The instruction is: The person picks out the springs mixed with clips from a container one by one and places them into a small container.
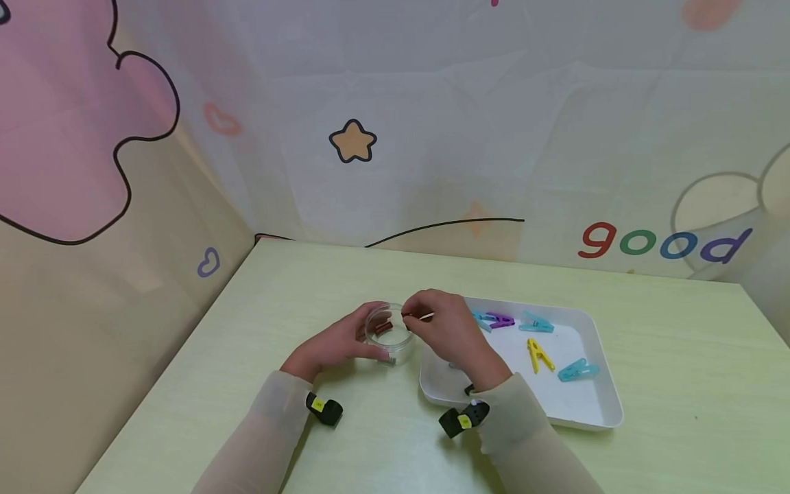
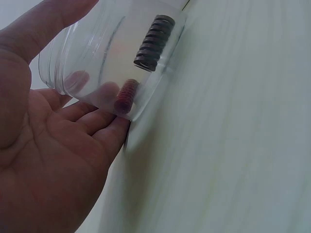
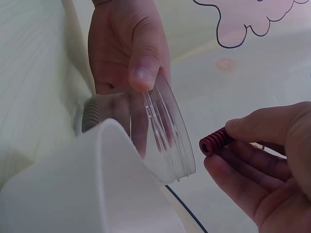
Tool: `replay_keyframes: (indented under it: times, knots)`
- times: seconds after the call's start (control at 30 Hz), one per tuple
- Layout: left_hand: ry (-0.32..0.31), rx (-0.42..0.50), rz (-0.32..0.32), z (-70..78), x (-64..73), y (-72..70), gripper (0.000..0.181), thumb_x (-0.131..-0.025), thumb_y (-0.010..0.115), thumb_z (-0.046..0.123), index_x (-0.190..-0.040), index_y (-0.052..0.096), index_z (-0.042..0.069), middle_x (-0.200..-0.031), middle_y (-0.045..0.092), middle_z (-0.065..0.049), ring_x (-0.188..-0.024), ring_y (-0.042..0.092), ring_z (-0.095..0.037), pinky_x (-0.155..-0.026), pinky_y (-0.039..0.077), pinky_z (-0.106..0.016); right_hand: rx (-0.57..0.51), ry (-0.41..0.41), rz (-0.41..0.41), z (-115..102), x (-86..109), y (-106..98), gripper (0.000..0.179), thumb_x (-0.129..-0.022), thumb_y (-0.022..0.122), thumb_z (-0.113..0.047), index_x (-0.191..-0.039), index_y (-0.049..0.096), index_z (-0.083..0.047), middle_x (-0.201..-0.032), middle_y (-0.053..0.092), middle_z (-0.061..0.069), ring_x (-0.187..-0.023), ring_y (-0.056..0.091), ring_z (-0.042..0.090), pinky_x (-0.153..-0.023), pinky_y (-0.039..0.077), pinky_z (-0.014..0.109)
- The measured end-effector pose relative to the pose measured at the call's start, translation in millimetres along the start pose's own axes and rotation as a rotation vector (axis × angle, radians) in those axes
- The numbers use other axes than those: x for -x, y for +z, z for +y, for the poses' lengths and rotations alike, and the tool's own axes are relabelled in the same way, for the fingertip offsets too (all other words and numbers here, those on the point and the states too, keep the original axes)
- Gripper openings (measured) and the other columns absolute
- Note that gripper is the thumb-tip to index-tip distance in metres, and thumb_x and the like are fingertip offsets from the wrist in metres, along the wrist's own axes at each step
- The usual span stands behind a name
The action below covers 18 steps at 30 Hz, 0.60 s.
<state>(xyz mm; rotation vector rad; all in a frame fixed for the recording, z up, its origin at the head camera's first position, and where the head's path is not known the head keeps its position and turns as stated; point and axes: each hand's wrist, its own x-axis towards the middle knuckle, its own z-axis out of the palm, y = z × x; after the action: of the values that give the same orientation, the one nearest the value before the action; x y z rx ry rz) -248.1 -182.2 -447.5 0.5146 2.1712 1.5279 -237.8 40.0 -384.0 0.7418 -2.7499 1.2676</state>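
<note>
In the head view, my left hand [image 1: 336, 343] grips a clear plastic jar [image 1: 404, 355] around its side, with its open mouth facing up. Through the wall, the left wrist view shows a dark grey coil spring [image 2: 154, 42] and a smaller red spring [image 2: 127, 96] at the bottom. Thumb and fingers of my right hand [image 1: 452, 329] pinch another red spring [image 3: 215, 141]. It is held just outside the jar's rim, level with the mouth, as the right wrist view shows.
To the right stands a white tray [image 1: 607, 398], its left part beneath my right hand. Inside lie a yellow clothespin [image 1: 538, 355], a purple clothespin [image 1: 501, 320] and several blue ones, including a blue clothespin [image 1: 579, 370]. A printed cloth [image 1: 432, 137] hangs behind the table.
</note>
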Motion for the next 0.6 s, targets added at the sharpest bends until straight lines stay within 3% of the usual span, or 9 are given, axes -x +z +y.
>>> replay_keyframes:
  times: [0.6]
  knots:
    - [-0.001, -0.004, -0.001, -1.0, -0.8, -0.5, 0.080, -0.076, 0.073, 0.027, -0.140, 0.023, 0.026, -0.143, 0.036, 0.006, -0.133, 0.036, -0.017, -0.112, 0.026, -0.040, -0.012, 0.028, -0.022, -0.1, -1.1, 10.4, 0.006, -0.084, 0.064, -0.022, -0.090, 0.066, -0.023, -0.083, 0.065, -0.012, -0.078, 0.061, 0.004, -0.075, 0.054, 0.025]
